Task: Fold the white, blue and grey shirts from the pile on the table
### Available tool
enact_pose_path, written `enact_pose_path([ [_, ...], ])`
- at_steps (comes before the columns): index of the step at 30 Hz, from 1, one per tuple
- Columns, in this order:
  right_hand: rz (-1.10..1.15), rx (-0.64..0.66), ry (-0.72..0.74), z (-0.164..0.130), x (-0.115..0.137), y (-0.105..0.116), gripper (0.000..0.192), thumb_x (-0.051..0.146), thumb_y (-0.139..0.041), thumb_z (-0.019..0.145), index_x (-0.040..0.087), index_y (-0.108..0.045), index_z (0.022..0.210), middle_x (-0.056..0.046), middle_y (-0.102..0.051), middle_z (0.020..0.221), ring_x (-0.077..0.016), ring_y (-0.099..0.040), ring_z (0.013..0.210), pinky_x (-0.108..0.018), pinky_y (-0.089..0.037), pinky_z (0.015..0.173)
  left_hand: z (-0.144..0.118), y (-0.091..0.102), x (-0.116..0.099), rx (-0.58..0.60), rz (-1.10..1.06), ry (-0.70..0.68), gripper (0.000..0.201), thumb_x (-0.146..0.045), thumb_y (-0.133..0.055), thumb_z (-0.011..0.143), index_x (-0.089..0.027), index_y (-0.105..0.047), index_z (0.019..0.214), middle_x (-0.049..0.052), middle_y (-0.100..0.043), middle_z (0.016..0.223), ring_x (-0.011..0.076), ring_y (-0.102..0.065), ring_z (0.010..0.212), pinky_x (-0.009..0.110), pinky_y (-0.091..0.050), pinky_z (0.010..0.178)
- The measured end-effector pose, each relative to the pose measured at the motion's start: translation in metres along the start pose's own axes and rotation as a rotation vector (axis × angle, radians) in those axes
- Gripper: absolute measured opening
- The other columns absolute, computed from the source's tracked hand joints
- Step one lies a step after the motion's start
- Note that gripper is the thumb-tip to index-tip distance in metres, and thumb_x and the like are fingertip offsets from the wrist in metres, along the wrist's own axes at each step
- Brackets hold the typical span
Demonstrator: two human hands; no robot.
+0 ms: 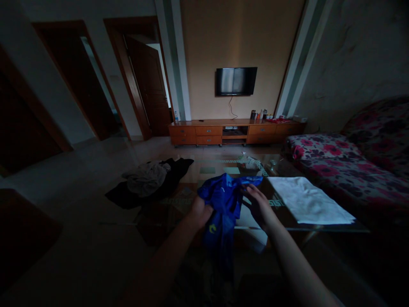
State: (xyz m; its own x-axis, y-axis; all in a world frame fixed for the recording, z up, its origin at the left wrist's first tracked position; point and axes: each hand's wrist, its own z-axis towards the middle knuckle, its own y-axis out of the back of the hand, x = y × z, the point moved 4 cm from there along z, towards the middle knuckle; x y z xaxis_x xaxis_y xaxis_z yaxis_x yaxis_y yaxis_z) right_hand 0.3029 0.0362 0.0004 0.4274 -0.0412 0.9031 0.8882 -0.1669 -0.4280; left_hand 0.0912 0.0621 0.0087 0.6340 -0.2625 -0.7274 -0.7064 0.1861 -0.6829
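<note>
1. Head view: You hold a crumpled blue garment [225, 197] before you at the near edge of the glass bench [277, 204], its lower end hanging toward you.
2. Your left hand [203, 211] pinches the cloth, thumb on top; your right hand [257, 200] meets the far right end, fingers parted, though whether they grip a fold you cannot tell.
3. The likely trouble is a slip: the fabric looks slick, and a loose hold on the right could let that end drop. The dangling length might snag on the glass edge, and dim light could hide a twist.
4. A wide swing could ruffle the white cloth [308, 200] lying flat at right.
5. At left on the bench, a grey cloth [147, 179] rests on a black one. Beyond stand a wooden cabinet [182, 135], a wall-mounted television [236, 81] and, right, a flowered sofa [326, 147].
</note>
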Motion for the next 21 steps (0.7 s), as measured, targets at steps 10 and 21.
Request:
enact_pose_path([
  [10,-0.603,0.310,0.425,-0.026,-0.003,-0.042,0.062,0.038,-0.075,0.082,0.030,-0.053,0.139,-0.007,-0.059,0.131,-0.0221,-0.060,0.111,-0.036,-0.053,0.090,-0.008,-0.012,0.017,0.131,0.082,0.102,0.029,-0.038,-0.064,0.085,-0.018,-0.071,0.104,0.011,-0.073,0.114,0.0286,-0.060,0.122,0.048,-0.041,0.110],
  [21,-0.467,0.244,0.271,-0.016,-0.005,-0.034,0.050,0.058,-0.060,0.091,0.024,-0.066,0.127,-0.007,-0.070,0.122,-0.0248,-0.063,0.110,-0.040,-0.049,0.100,-0.008,-0.007,0.023,0.182,0.615,-0.048,0.042,-0.048,-0.074,0.082,-0.015,-0.068,0.108,0.009,-0.069,0.103,0.0236,-0.071,0.087,0.042,-0.063,0.076],
])
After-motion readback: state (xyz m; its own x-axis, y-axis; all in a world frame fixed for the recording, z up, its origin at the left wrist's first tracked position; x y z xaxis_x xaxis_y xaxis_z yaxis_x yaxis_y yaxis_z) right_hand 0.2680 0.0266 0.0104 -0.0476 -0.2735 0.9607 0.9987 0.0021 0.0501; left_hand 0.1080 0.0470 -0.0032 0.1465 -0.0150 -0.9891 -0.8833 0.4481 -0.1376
